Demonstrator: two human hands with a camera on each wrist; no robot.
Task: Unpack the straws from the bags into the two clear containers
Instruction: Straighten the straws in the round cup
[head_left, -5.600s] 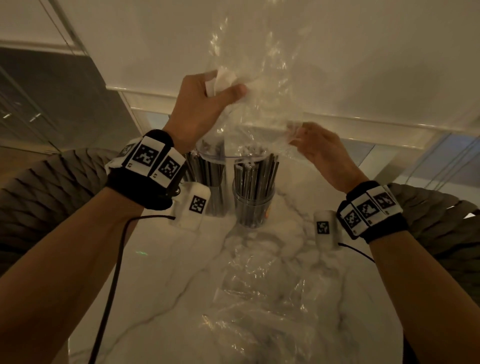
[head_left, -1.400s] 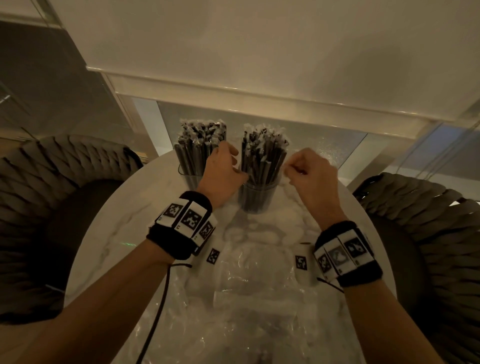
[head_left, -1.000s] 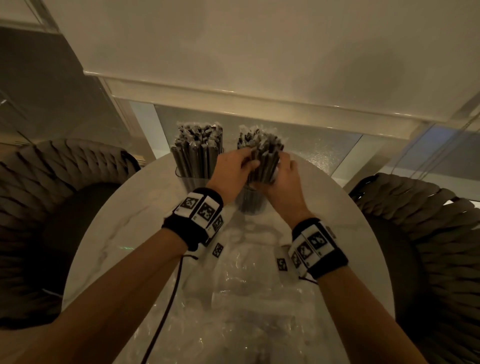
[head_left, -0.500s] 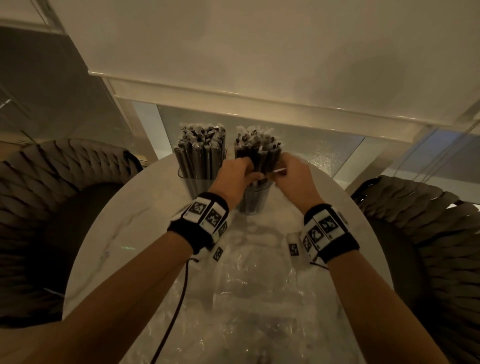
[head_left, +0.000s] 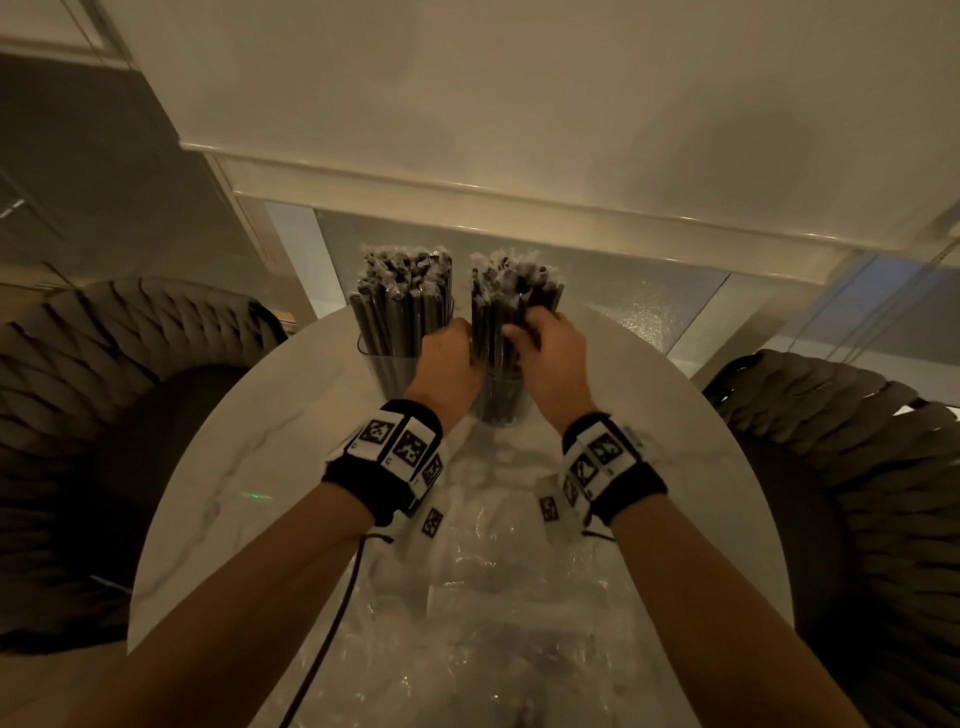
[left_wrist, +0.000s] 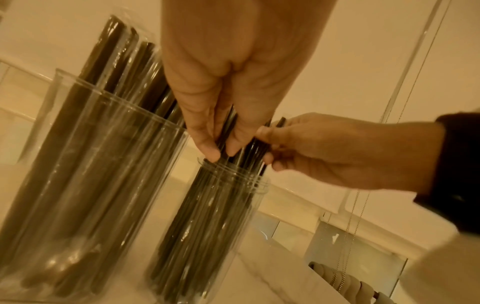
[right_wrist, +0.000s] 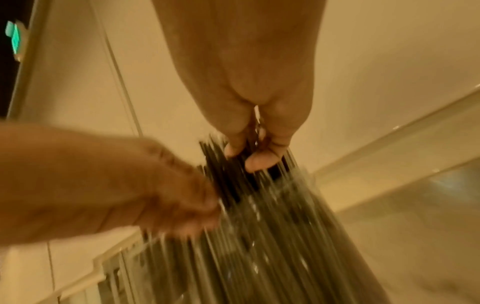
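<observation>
Two clear containers stand side by side at the far end of the round marble table. The left container holds a bundle of dark wrapped straws. The right container holds a second straw bundle. My left hand pinches straws of the right bundle just above the rim. My right hand grips the same bundle from the right side. Both hands are at the straws' middle height.
Empty crumpled clear bags lie on the table's near half, under my forearms. Woven dark chairs stand at the left and right. A cable hangs from my left wrist. A white wall ledge runs behind the table.
The bag held up earlier is gone from my hands. Both hands came to the right container's straws; over the last half second they shifted slightly up the bundle and closer together.
</observation>
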